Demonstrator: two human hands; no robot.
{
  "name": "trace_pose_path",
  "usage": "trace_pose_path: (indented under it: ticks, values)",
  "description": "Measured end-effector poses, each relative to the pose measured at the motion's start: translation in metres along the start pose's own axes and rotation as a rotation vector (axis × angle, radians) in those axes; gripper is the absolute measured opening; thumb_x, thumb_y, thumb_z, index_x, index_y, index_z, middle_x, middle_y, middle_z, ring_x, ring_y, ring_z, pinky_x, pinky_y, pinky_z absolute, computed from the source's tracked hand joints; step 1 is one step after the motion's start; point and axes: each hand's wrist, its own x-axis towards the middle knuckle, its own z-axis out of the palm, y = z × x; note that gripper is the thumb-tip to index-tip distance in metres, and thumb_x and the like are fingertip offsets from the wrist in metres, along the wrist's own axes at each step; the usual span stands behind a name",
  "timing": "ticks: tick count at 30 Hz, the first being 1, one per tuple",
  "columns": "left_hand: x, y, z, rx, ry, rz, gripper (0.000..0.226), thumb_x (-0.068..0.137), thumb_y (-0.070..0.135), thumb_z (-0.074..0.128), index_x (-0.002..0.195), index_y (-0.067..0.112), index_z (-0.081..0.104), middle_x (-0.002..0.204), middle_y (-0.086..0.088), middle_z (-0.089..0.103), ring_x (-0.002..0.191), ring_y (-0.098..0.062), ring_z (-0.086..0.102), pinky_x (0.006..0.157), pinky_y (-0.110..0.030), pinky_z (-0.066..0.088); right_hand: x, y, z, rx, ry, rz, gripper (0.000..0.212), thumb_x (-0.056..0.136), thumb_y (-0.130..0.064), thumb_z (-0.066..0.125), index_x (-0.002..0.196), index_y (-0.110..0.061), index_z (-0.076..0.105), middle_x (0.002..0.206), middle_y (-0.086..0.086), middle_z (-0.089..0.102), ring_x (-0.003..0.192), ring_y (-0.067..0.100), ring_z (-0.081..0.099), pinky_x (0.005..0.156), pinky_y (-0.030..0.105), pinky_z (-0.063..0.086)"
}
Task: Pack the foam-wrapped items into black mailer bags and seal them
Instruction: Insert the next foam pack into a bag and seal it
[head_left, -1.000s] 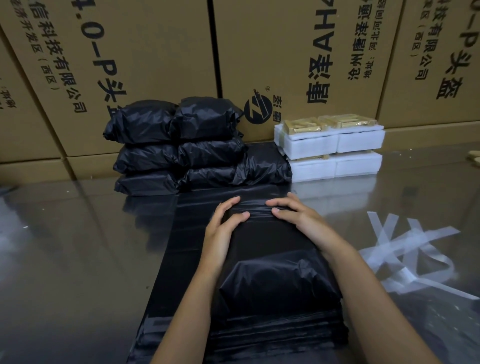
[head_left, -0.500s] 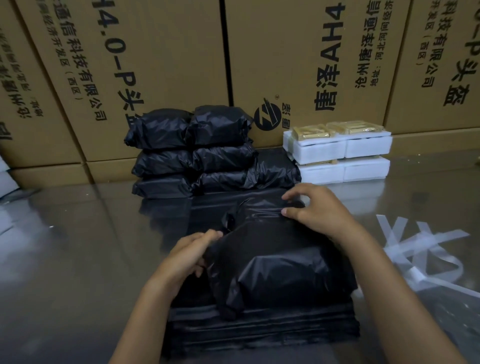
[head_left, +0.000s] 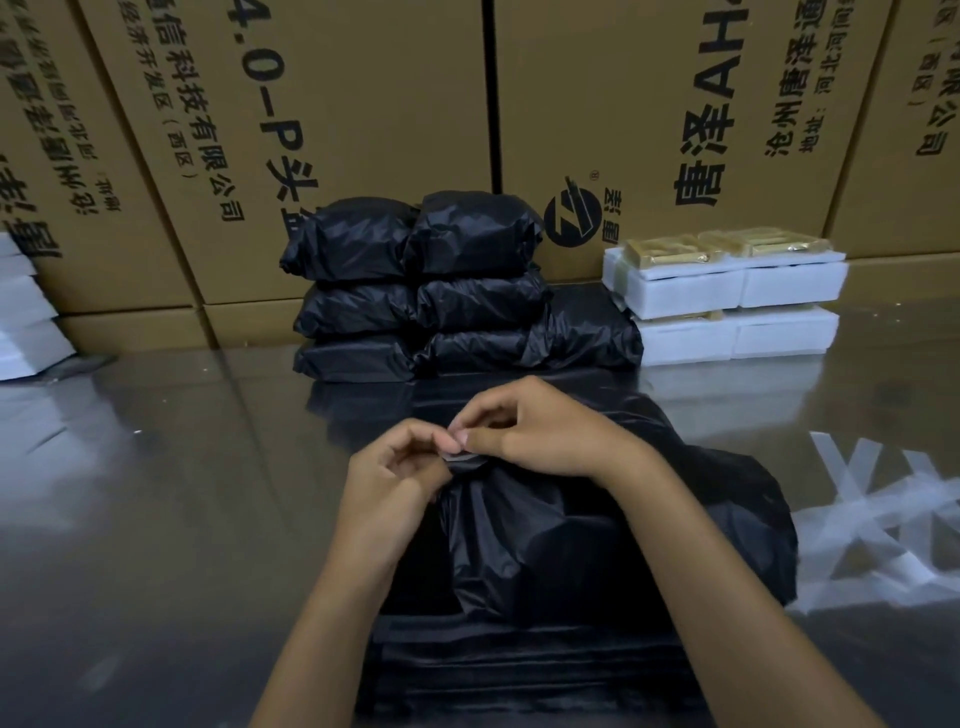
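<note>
A filled black mailer bag (head_left: 582, 540) lies in front of me on a stack of flat black bags (head_left: 519, 670). Its open end is lifted and bunched at the far side. My left hand (head_left: 395, 478) and my right hand (head_left: 540, 436) meet there, fingertips pinching the bag's flap edge, where a small pale strip shows between them. The item inside is hidden by the black plastic. Several sealed black bags (head_left: 426, 291) are stacked at the back. To their right stand white foam-wrapped items (head_left: 737, 306) in two layers.
Tall cardboard cartons (head_left: 332, 130) wall off the back of the shiny table (head_left: 156, 519). Peeled white tape strips (head_left: 857, 519) lie scattered on the right. More white foam pieces (head_left: 21, 312) sit at the far left edge.
The flap was pressed flat a second ago. Both hands have since lifted the bag's far end, bunched it and come together, pinching its edge.
</note>
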Motion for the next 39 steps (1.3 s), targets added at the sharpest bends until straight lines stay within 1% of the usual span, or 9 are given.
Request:
trace_pose_path:
  ticks: [8, 18, 21, 23, 28, 30, 33, 37, 39]
  values:
    - [0.003, -0.003, 0.003, -0.021, 0.081, 0.050, 0.039, 0.077, -0.012, 0.071, 0.077, 0.022, 0.053, 0.071, 0.005, 0.060, 0.058, -0.003, 0.053, 0.054, -0.013, 0.044, -0.009, -0.005, -0.009, 0.022, -0.083, -0.068, 0.011, 0.092, -0.012, 0.069, 0.100, -0.011, 0.077, 0.098, 0.000, 0.077, 0.096, 0.010, 0.070, 0.094, 0.027, 0.053]
    - [0.002, -0.001, 0.003, -0.023, 0.068, 0.073, 0.033, 0.076, -0.013, 0.073, 0.081, 0.015, 0.055, 0.070, 0.006, 0.060, 0.059, -0.002, 0.054, 0.054, -0.011, 0.044, -0.007, -0.008, 0.000, 0.076, -0.007, -0.107, 0.003, 0.088, -0.007, 0.069, 0.089, -0.008, 0.071, 0.093, 0.009, 0.074, 0.094, 0.021, 0.070, 0.094, 0.042, 0.053]
    - [0.002, -0.002, 0.005, -0.003, 0.066, 0.043, 0.031, 0.076, -0.008, 0.076, 0.083, 0.016, 0.059, 0.069, 0.008, 0.061, 0.058, -0.001, 0.056, 0.052, -0.011, 0.044, -0.003, -0.006, 0.003, 0.072, 0.081, -0.093, 0.005, 0.090, -0.011, 0.066, 0.087, -0.014, 0.068, 0.096, 0.008, 0.068, 0.089, 0.019, 0.064, 0.081, 0.036, 0.051]
    - [0.003, -0.004, 0.002, 0.003, 0.063, 0.010, 0.027, 0.078, -0.003, 0.077, 0.084, 0.019, 0.061, 0.068, 0.012, 0.060, 0.059, -0.002, 0.056, 0.052, -0.012, 0.043, 0.000, -0.003, 0.004, 0.051, 0.168, -0.070, 0.008, 0.090, -0.013, 0.066, 0.084, -0.018, 0.066, 0.094, 0.002, 0.059, 0.079, 0.010, 0.056, 0.072, 0.023, 0.044]
    - [0.003, -0.010, -0.007, 0.026, 0.057, -0.102, 0.026, 0.080, 0.008, 0.078, 0.079, 0.031, 0.067, 0.071, 0.007, 0.064, 0.065, -0.006, 0.061, 0.053, -0.018, 0.046, 0.001, 0.006, -0.011, 0.229, 0.536, 0.014, 0.014, 0.091, -0.008, 0.055, 0.083, -0.018, 0.061, 0.062, 0.000, 0.051, 0.053, 0.007, 0.045, 0.053, 0.018, 0.038]
    - [0.002, -0.011, -0.005, -0.066, 0.042, -0.164, 0.021, 0.080, 0.014, 0.079, 0.077, 0.030, 0.068, 0.079, 0.000, 0.069, 0.074, -0.012, 0.064, 0.064, -0.025, 0.049, -0.002, 0.010, -0.022, 0.334, 0.626, 0.084, 0.017, 0.091, -0.009, 0.054, 0.081, -0.021, 0.060, 0.055, -0.003, 0.056, 0.049, 0.007, 0.049, 0.052, 0.018, 0.041]
    - [0.001, -0.012, 0.002, -0.133, 0.099, -0.171, 0.019, 0.079, 0.030, 0.081, 0.076, 0.023, 0.063, 0.083, -0.003, 0.069, 0.082, -0.015, 0.065, 0.078, -0.031, 0.050, -0.008, 0.013, -0.035, 0.494, 0.613, 0.121, 0.017, 0.096, -0.009, 0.054, 0.083, -0.019, 0.058, 0.060, -0.001, 0.071, 0.046, 0.006, 0.056, 0.053, 0.016, 0.046]
    - [-0.001, -0.017, 0.009, 0.101, 0.335, -0.108, 0.021, 0.084, 0.030, 0.076, 0.073, 0.020, 0.061, 0.067, 0.005, 0.060, 0.064, -0.006, 0.053, 0.061, -0.018, 0.046, -0.018, 0.017, -0.053, 0.646, 0.638, 0.134, 0.014, 0.100, -0.008, 0.050, 0.089, -0.015, 0.054, 0.080, 0.005, 0.078, 0.066, 0.018, 0.074, 0.068, 0.020, 0.052]
    - [-0.003, -0.020, 0.013, 0.292, 0.373, -0.121, 0.023, 0.085, 0.029, 0.075, 0.071, 0.019, 0.059, 0.059, 0.009, 0.057, 0.056, -0.008, 0.052, 0.059, -0.025, 0.046, -0.023, 0.022, -0.061, 0.606, 0.676, 0.154, 0.014, 0.099, -0.006, 0.051, 0.089, -0.016, 0.054, 0.083, 0.003, 0.079, 0.074, 0.018, 0.076, 0.066, 0.017, 0.050]
